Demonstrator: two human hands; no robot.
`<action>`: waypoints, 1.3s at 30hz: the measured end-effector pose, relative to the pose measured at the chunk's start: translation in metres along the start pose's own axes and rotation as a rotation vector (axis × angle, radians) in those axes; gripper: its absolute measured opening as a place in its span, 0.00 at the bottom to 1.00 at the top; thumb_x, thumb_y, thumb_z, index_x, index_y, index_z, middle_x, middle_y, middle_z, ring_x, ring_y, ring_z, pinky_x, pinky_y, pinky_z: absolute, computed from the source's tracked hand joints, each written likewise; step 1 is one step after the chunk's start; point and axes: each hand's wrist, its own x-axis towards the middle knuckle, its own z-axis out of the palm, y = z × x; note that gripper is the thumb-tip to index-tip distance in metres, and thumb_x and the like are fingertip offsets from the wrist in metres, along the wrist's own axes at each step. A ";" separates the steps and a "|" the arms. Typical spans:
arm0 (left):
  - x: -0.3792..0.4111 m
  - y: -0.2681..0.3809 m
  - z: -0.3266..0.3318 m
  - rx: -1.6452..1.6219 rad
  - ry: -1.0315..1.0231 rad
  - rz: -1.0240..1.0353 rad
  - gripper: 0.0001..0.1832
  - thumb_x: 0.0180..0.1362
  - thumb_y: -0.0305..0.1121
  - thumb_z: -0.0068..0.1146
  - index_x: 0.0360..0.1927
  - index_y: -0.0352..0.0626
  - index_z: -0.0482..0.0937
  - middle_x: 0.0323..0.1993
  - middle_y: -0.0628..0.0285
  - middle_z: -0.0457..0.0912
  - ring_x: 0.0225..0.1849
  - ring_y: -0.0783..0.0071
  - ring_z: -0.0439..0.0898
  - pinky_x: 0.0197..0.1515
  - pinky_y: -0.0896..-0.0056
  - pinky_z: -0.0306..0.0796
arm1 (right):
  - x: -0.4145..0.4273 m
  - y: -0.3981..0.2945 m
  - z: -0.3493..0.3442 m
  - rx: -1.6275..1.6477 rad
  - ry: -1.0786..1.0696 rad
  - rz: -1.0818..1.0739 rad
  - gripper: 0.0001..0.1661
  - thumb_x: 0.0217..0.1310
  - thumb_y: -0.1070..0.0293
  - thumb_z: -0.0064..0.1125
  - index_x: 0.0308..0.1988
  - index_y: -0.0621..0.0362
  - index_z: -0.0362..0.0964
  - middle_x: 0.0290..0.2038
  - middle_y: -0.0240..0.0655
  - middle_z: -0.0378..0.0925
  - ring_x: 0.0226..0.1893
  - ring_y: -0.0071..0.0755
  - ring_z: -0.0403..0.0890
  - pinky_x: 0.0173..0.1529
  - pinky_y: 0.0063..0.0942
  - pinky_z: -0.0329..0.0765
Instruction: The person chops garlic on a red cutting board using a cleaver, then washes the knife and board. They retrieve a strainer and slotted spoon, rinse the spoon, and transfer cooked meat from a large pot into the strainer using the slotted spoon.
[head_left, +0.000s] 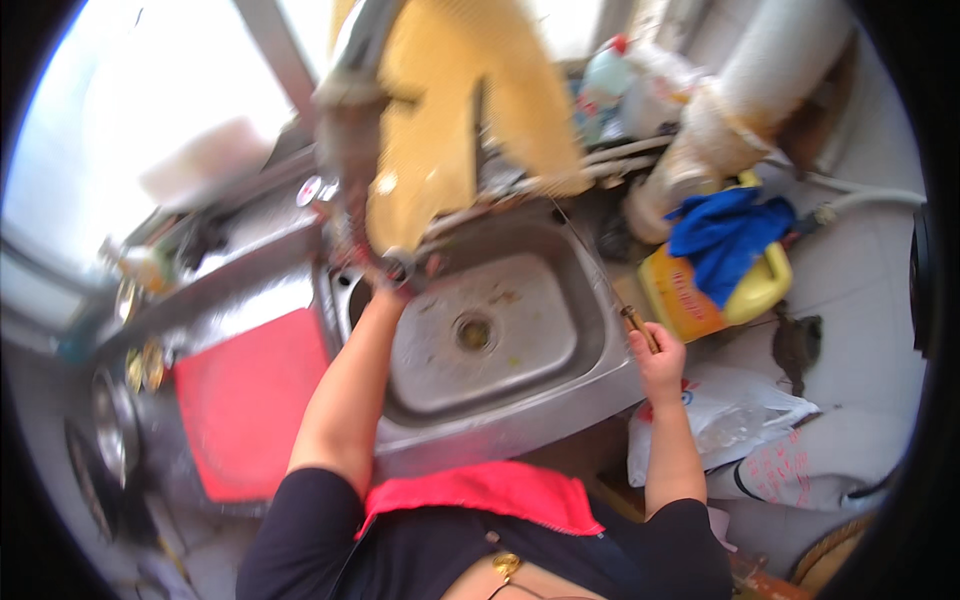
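My left hand (403, 291) is at the near end of a tap (352, 165) over the left edge of a stainless steel sink (480, 330). The tap and blur hide most of its fingers, so their grip is unclear. Off the sink's right rim, my right hand (661, 360) is closed around the brown handle (641, 328) of a slim tool. From that handle a thin metal blade or rod, seen nearly edge-on, runs up along the rim. Small food scraps (506, 296) lie on the sink floor around the drain (474, 334).
A red cutting board (255, 405) lies left of the sink. Behind stands a yellow panel (427, 112). To the right are a yellow jug (682, 292) with a blue cloth (731, 232) over it, a thick white pipe (780, 60) and a white plastic bag (720, 420).
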 end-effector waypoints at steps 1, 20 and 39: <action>-0.003 -0.010 -0.007 0.222 -0.015 0.102 0.13 0.47 0.36 0.56 0.36 0.42 0.73 0.32 0.61 0.77 0.38 0.67 0.75 0.43 0.67 0.68 | 0.007 -0.010 -0.007 0.084 0.024 0.014 0.20 0.50 0.56 0.62 0.32 0.64 0.72 0.22 0.29 0.72 0.23 0.22 0.70 0.29 0.21 0.68; -0.163 0.061 -0.075 -0.165 0.196 -0.229 0.05 0.58 0.33 0.46 0.36 0.47 0.71 0.34 0.64 0.74 0.34 0.74 0.74 0.34 0.74 0.68 | 0.199 -0.304 -0.157 0.569 0.312 -0.247 0.24 0.57 0.46 0.49 0.28 0.57 0.72 0.17 0.24 0.69 0.13 0.14 0.66 0.16 0.12 0.61; -0.363 -0.010 -0.385 1.043 1.245 -0.647 0.31 0.52 0.55 0.47 0.53 0.43 0.69 0.55 0.49 0.65 0.56 0.48 0.62 0.60 0.59 0.53 | 0.116 -0.088 0.029 0.475 0.042 -0.053 0.14 0.58 0.58 0.49 0.36 0.57 0.70 0.30 0.31 0.73 0.28 0.22 0.72 0.33 0.20 0.70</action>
